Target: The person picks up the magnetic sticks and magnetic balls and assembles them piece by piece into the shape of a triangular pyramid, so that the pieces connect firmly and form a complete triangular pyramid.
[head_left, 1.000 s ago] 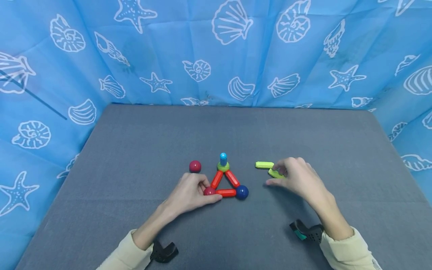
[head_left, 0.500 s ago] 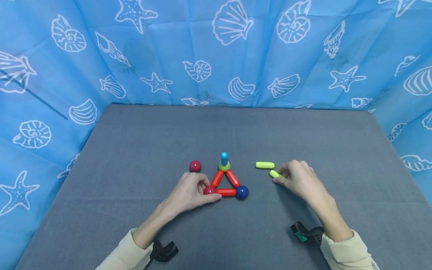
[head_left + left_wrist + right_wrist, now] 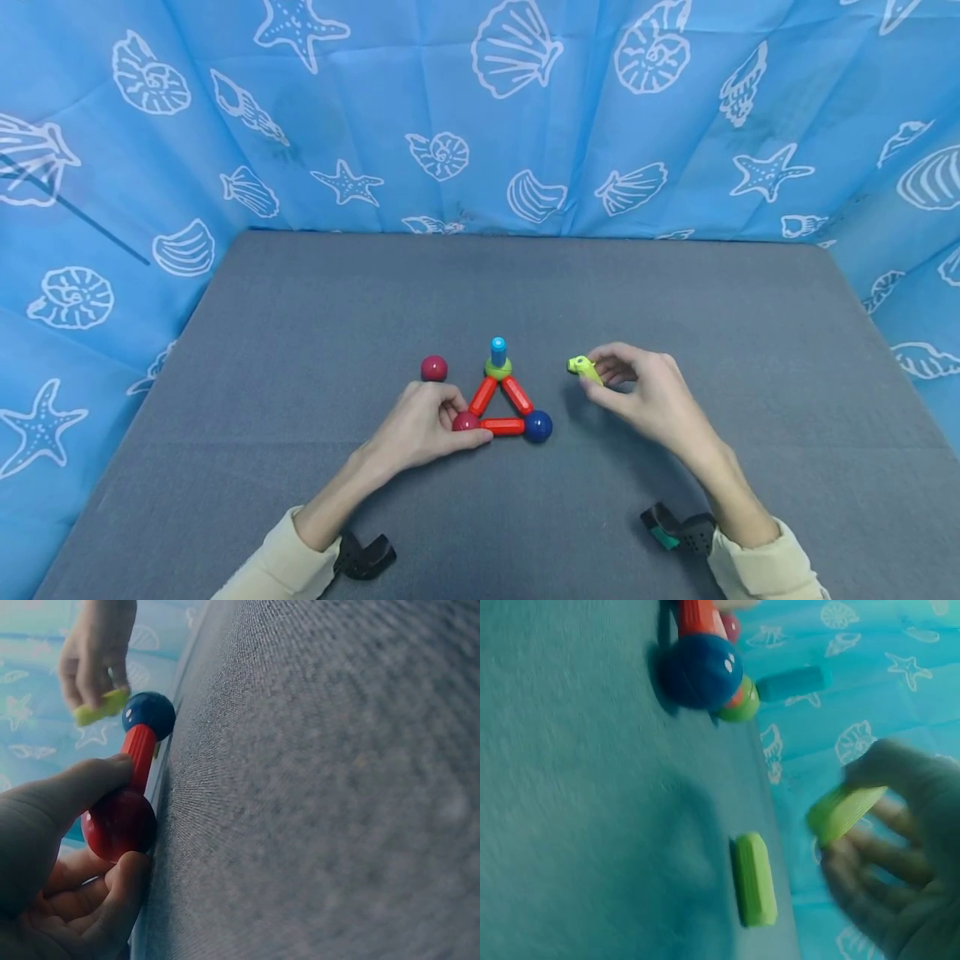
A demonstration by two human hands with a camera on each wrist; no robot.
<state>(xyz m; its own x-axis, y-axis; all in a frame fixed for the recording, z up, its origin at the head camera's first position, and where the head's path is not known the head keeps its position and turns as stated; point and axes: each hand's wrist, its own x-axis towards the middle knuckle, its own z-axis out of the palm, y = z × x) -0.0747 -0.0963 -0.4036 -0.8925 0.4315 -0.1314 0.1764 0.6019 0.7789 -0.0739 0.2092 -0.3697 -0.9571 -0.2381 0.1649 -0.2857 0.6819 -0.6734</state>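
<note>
My left hand holds the dark red ball at the near left corner of a triangle, thumb reaching along a red rod. Three red rods form its sides. A dark blue ball is the near right corner, a green ball the far one. On the green ball a light blue rod stands upright. My right hand pinches a yellow-green rod between thumb and fingers, raised off the table. A second yellow-green rod lies on the table below, mostly covered in the head view.
A loose red ball lies left of the triangle, beyond my left hand. Grey cloth covers the table. Behind it hangs a blue curtain with white shells and starfish.
My right hand has taken hold of the nearer yellow-green rod, lifted it and moved left over the other one. My left hand has stayed at the red ball.
</note>
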